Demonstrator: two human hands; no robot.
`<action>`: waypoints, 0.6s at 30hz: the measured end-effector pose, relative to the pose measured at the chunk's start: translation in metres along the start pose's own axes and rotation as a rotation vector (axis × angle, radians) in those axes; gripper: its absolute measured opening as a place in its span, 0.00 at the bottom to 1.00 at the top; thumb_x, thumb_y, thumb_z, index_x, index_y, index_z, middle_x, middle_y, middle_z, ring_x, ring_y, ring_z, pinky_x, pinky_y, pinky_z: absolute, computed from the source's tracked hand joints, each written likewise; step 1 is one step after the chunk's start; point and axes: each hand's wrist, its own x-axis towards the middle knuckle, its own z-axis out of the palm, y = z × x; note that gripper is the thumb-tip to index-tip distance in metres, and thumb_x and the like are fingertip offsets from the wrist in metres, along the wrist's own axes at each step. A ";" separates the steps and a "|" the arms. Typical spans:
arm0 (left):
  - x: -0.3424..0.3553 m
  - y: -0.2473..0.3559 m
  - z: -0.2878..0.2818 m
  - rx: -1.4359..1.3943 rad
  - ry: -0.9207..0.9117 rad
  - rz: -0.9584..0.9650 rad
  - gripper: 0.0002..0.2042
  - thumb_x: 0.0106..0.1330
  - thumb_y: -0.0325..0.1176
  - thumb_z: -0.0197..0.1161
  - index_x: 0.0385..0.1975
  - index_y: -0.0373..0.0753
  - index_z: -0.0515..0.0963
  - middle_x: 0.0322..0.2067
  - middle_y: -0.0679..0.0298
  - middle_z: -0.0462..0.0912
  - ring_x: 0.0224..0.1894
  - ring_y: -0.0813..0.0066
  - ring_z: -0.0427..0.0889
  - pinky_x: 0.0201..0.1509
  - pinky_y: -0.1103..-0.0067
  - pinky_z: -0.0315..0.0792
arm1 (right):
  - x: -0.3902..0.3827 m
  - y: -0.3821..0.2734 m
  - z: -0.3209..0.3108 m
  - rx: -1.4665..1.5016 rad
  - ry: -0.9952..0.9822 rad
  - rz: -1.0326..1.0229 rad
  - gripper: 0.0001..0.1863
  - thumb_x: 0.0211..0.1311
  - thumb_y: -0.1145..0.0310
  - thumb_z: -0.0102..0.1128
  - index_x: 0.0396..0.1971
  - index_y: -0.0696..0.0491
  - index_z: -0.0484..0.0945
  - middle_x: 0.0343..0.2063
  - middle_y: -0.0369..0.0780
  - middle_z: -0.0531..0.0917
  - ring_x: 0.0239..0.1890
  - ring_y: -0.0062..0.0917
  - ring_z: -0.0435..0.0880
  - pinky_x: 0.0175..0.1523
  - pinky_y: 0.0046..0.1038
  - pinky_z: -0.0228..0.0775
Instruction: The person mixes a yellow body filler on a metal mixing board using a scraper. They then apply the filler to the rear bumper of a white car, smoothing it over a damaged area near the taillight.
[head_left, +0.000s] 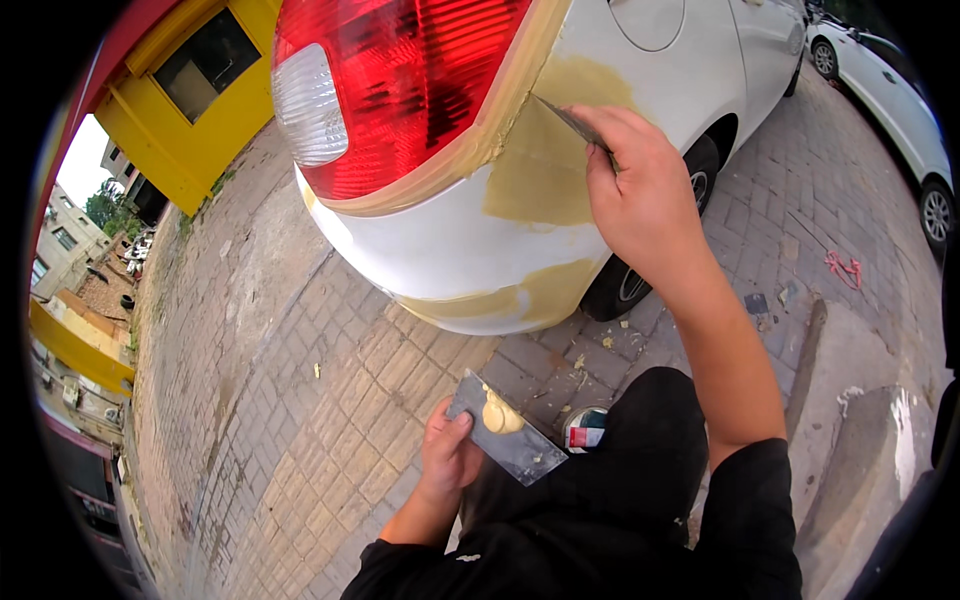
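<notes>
My right hand [640, 185] is closed around a thin dark putty scraper [568, 118], its edge against the tan filler patch [545, 165] on the white car's rear corner. That patch borders the masking tape [515, 95] running around the red tail light [410, 90]. Low in the middle, my left hand [448, 448] grips a flat grey mixing plate [515, 448] by its edge. A dollop of yellowish putty [500, 412] lies on the plate. Another smeared filler area [510, 303] covers the lower bumper.
By my knee stands an open tin [585, 428] with a red and white label. Crumbs of putty dot the brick paving [300, 400]. Concrete blocks [850, 430] lie at the right, with a red tangled cord [843, 270] beyond. Another white car [885, 90] is parked far right.
</notes>
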 end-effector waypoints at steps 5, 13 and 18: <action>0.001 0.000 -0.001 0.002 -0.014 0.001 0.15 0.66 0.30 0.58 0.50 0.31 0.72 0.44 0.53 0.81 0.47 0.61 0.82 0.55 0.65 0.75 | 0.005 0.002 -0.004 -0.063 -0.030 -0.083 0.18 0.54 0.82 0.46 0.44 0.60 0.79 0.41 0.47 0.81 0.45 0.44 0.78 0.51 0.37 0.70; 0.003 0.001 0.001 0.007 -0.043 -0.002 0.15 0.67 0.31 0.58 0.50 0.31 0.72 0.44 0.54 0.81 0.46 0.62 0.82 0.54 0.67 0.75 | 0.009 -0.004 -0.019 0.013 -0.144 -0.045 0.18 0.53 0.82 0.45 0.42 0.60 0.80 0.40 0.48 0.82 0.44 0.44 0.78 0.51 0.38 0.70; 0.004 0.001 0.002 0.019 -0.035 -0.001 0.15 0.67 0.31 0.58 0.49 0.30 0.72 0.44 0.53 0.81 0.46 0.63 0.82 0.53 0.67 0.76 | 0.015 -0.001 -0.020 -0.017 -0.052 -0.021 0.19 0.53 0.81 0.45 0.42 0.59 0.80 0.40 0.48 0.82 0.45 0.45 0.77 0.52 0.39 0.69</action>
